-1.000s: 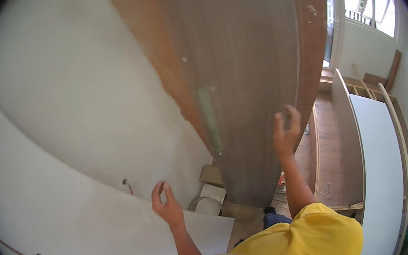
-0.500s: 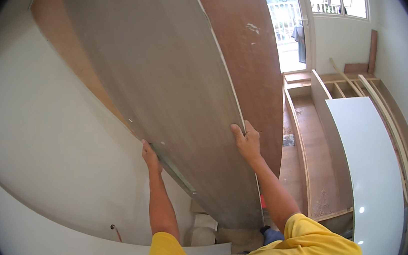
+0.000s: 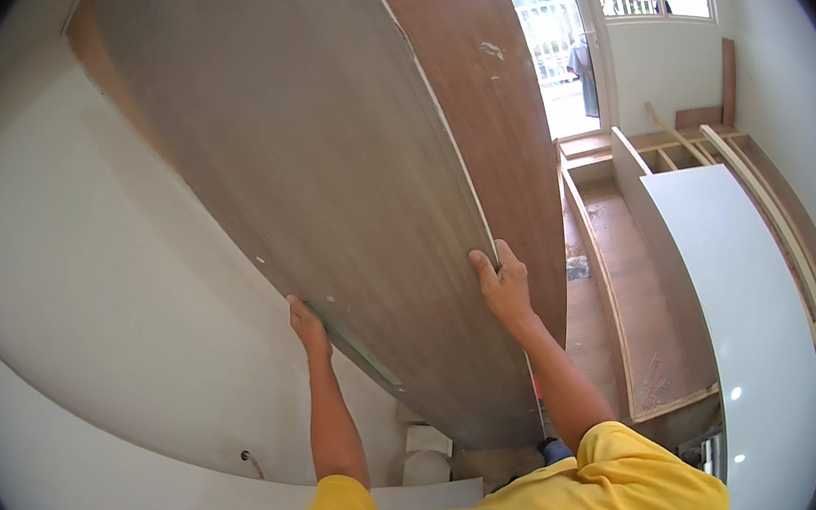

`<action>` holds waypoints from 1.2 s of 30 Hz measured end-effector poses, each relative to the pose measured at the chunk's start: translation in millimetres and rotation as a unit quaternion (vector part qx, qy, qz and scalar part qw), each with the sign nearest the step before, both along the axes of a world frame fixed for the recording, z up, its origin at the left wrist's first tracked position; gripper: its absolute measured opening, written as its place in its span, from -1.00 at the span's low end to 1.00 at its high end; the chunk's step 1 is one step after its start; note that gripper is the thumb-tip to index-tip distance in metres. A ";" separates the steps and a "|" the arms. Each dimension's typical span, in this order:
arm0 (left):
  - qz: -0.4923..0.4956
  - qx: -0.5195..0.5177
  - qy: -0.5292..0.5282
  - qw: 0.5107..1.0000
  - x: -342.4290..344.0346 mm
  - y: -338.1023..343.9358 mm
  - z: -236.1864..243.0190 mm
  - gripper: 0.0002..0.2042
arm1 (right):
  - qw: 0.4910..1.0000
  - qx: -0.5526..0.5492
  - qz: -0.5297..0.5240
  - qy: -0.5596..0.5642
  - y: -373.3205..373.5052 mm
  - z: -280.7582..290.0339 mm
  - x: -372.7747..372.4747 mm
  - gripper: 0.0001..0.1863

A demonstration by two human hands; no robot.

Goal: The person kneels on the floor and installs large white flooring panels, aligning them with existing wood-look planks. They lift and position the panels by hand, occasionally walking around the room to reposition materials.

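A tall, grey-brown wooden panel [image 3: 318, 164] stands tilted in front of me, gripped at both long edges. My left hand [image 3: 307, 324] is closed on its left edge, beside a greenish strip [image 3: 366, 359] on the panel. Higher up on the other side, my right hand [image 3: 503, 278] wraps round the pale right edge, its thumb on the face and its fingers behind. Behind the panel is a reddish-brown board [image 3: 488, 83] with a whitish mark, showing along the right. The panel's lower end is down near my legs.
Right of me lies a wooden cabinet frame [image 3: 640, 292] with a glossy white panel [image 3: 727, 281] on it. A white wall [image 3: 170, 309] rises close on the left, with a wire end [image 3: 252, 461] sticking out. A glazed door [image 3: 561, 61] stands at the back.
The grey-brown panel has shifted left against the board behind, covering more of its orange-brown left strip. Both hands keep their hold; the view has shifted slightly.
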State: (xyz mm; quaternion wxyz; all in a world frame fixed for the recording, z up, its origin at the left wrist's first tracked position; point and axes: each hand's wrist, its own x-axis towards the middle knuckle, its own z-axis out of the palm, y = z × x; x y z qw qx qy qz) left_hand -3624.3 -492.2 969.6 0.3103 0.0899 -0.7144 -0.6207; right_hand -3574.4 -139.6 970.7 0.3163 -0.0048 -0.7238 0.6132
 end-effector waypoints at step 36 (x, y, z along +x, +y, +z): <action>0.136 0.061 0.012 0.989 67.7 16.6 19.6 -0.22 | 0.925 0.099 0.221 0.292 29.3 220.7 30.3 -0.27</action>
